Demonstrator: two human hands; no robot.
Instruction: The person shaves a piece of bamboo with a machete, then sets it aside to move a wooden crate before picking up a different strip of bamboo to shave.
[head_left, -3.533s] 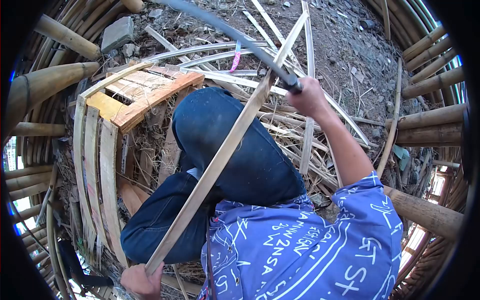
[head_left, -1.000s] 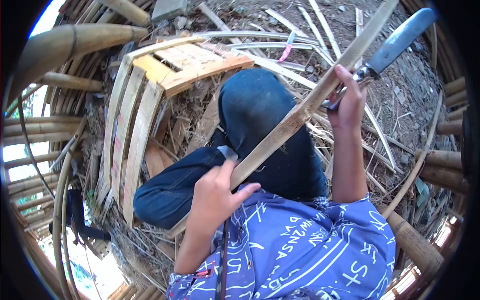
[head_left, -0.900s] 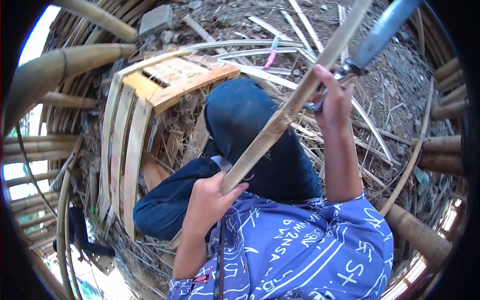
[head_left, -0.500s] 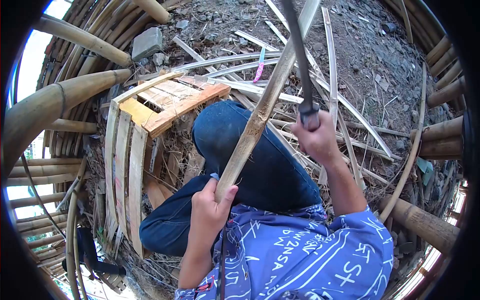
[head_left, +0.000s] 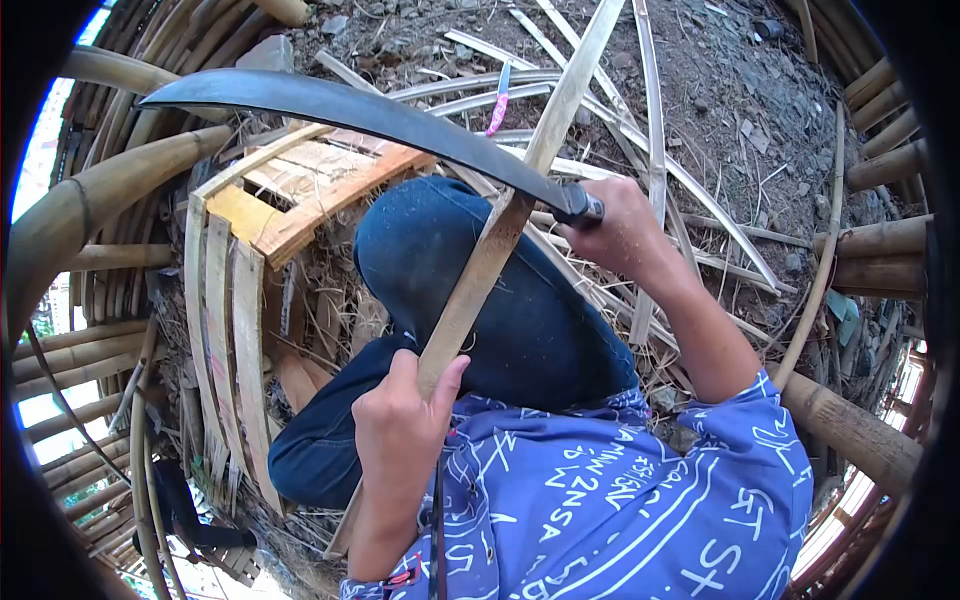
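My left hand [head_left: 402,408] is closed round the near end of a long bamboo strip [head_left: 466,297], thumb along its edge. The strip slants up and away across my bent knee to the top of the view. In my right hand [head_left: 622,232] is the dark handle of a machete [head_left: 330,106]. Its long curved blade points left and crosses over the strip about midway, near a darker patch on the strip. Part of the strip is hidden under the blade.
A wooden slatted crate [head_left: 235,290] stands left of my knee. Beyond it a small knife with a pink handle [head_left: 497,115] lies among split bamboo strips [head_left: 655,110]. Bamboo poles [head_left: 120,185] frame both sides, and a grey block [head_left: 266,55] sits at the back left.
The machete has swung from pointing up and away to lying leftward across the strip. My right hand has turned with it; my left hand keeps its hold on the strip.
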